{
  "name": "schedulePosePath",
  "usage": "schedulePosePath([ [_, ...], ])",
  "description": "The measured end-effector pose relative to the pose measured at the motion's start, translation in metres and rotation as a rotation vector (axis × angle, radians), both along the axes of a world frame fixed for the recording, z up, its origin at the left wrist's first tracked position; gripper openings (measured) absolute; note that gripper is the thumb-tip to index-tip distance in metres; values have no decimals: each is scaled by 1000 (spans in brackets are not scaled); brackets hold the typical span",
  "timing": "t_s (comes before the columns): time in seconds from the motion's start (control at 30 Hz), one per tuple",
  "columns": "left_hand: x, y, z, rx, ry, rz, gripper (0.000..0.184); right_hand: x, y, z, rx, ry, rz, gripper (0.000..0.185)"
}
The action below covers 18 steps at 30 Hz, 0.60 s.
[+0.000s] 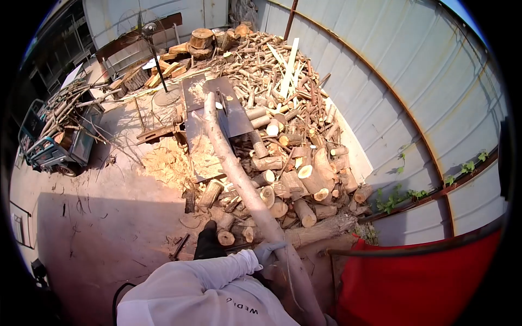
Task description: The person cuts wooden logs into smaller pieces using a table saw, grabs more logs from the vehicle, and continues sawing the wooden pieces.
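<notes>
The long trunk slants from beside the person out over the metal surface, so keeping it low and level, with weight behind its near end, looks the sound way to manage it; the side stub by its far end could snag if it rolled. The gloved left hand is curled round the trunk's near half from its left side. The right hand may be the pale edge at the trunk's near end, but I cannot tell its grip. Cut logs crowd the trunk's right side, with more to its left near a dark-clad leg (poor footing, I'd judge). A red sheet hems in its near end on the right. Sawdust lies left of its far half; a cart of branches stands well beyond that.
</notes>
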<state>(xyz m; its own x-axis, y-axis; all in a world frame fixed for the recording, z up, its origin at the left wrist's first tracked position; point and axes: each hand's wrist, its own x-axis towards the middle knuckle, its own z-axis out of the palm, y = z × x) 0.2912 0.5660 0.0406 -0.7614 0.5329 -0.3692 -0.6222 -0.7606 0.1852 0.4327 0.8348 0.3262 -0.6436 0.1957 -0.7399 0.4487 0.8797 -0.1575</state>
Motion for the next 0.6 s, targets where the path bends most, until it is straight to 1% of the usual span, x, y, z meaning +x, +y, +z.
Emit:
schedulePosePath([
  [0.03, 1, -8, -12, -67, -73, 86, 31, -1, 2, -4, -137, -21, 7, 86],
  [0.07, -1, -19, -5, -134, -140, 169, 31, 1, 4, -13, -145, -20, 3, 86],
  [0.1, 2, -27, 2, -215, -136, 254, 30, 9, 8, -25, -219, 18, 20, 86],
  [0.13, 6, -35, -5, -222, -141, 247, 30, 16, 8, -33, -291, 52, 35, 87],
  [0.2, 14, -56, -23, -121, -107, 250, 42, 25, 4, -50, -297, 13, 5, 88],
  [0.23, 17, -68, -18, -40, -156, 190, 40, 29, 2, -59, -295, -16, -17, 90],
  [0.27, 19, -78, -12, -49, -159, 178, 40, 37, 10, -80, -303, -18, -30, 90],
  [0.33, 26, -94, 1, -87, -175, 162, 43, 53, 29, -116, -485, -48, 136, 95],
  [0.37, 29, -103, 5, -85, -178, 158, 43, 53, 26, -113, -483, -50, 132, 95],
  [0.43, 34, -120, 11, 48, -135, 85, 42, 57, 20, -106, -594, -71, 12, 100],
  [0.47, 32, -123, 15, 52, -138, 79, 42, 52, 17, -107, -589, -72, 6, 100],
  [0.5, 33, -128, 20, -34, -115, 68, 40, 45, 14, -110, -647, -160, 3, 103],
  [0.53, 35, -129, 17, -83, -156, 89, 37, 44, 11, -111, -705, -252, 5, 105],
  [0.57, 37, -130, 15, -132, -196, 109, 34, 48, 5, -114, -709, -251, 7, 105],
  [0.6, 40, -127, 7, -132, -199, 111, 34, 58, -1, -116, -812, -181, -63, 98],
])
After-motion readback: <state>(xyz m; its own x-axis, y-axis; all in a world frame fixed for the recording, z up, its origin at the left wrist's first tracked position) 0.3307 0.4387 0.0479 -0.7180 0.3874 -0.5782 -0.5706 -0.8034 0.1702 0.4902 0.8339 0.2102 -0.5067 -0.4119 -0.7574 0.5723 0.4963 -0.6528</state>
